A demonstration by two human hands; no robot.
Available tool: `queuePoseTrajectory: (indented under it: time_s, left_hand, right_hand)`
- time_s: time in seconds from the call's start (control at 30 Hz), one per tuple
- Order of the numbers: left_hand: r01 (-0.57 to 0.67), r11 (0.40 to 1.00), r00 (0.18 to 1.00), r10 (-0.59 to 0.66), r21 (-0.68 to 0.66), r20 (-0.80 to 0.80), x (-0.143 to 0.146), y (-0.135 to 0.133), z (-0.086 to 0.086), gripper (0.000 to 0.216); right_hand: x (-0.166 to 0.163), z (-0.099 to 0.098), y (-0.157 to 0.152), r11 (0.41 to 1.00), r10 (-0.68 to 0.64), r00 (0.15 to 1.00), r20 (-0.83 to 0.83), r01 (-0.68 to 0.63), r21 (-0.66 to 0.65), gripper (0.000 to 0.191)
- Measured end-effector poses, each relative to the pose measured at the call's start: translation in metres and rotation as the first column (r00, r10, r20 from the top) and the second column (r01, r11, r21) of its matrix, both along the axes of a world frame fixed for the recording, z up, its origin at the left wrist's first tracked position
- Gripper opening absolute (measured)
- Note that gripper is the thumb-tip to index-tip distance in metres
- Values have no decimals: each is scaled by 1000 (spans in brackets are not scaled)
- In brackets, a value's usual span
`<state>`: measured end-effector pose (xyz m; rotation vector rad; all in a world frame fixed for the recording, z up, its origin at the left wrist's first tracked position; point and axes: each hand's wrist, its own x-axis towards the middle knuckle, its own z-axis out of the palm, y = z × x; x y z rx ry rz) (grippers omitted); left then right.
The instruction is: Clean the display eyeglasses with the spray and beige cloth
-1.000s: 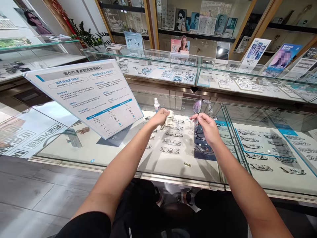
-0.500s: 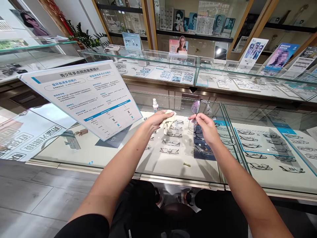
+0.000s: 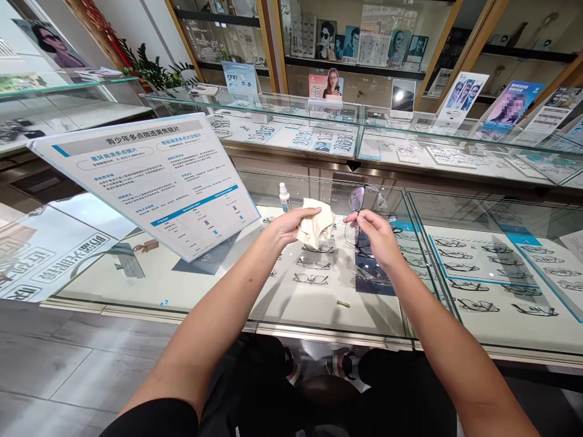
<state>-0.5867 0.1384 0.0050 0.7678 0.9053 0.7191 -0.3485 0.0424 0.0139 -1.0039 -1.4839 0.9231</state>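
Observation:
My left hand (image 3: 291, 224) pinches a cream cleaning cloth (image 3: 317, 222), which hangs partly spread from the fingers. To its right, my right hand (image 3: 374, 229) grips a pair of eyeglasses (image 3: 356, 199) near the bridge, one lens up and the other down. The cloth and the eyeglasses are apart, with a small gap between them. Just behind my left hand a small white bottle (image 3: 285, 198) stands on the glass counter (image 3: 291, 312).
A large printed sign (image 3: 150, 182) leans over the counter's left part. Rows of eyeglass frames (image 3: 310, 279) lie under the glass. A small gold-coloured piece (image 3: 343, 304) is near the front edge. Another display case (image 3: 291, 145) with upright cards stands behind.
The cloth, bunched up before, is now spread wider in my left hand. My right hand still holds the eyeglasses, shifted slightly left. The whole view has moved a little.

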Motion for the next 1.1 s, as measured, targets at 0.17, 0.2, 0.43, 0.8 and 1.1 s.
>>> queuePoseTrajectory:
  time_s: [0.17, 0.2, 0.43, 0.8, 1.1]
  left_hand:
    - [-21, 1000, 999, 21, -19, 31, 5, -4, 6, 20]
    - [-23, 1000, 999, 24, -19, 44, 6, -6, 7, 21]
    - [-44, 993, 986, 25, 112, 165, 17, -20, 12, 23]
    - [-136, 961, 964, 72, 242, 257, 28, -36, 15, 41]
    - [-60, 912, 979, -26, 405, 204, 32, -45, 10, 58]
  right_hand:
    - [-1, 1, -1, 1000, 24, 1000, -5, -24, -8, 32]
    - [-2, 1, -1, 999, 34, 999, -9, -34, -14, 32]
    - [-7, -1, -2, 990, 111, 994, -7, -112, -86, 34]
    - [-10, -6, -1, 983, 131, 991, -9, -131, -127, 34]
    - [-15, -5, -3, 969, 210, 977, -28, -212, -129, 45]
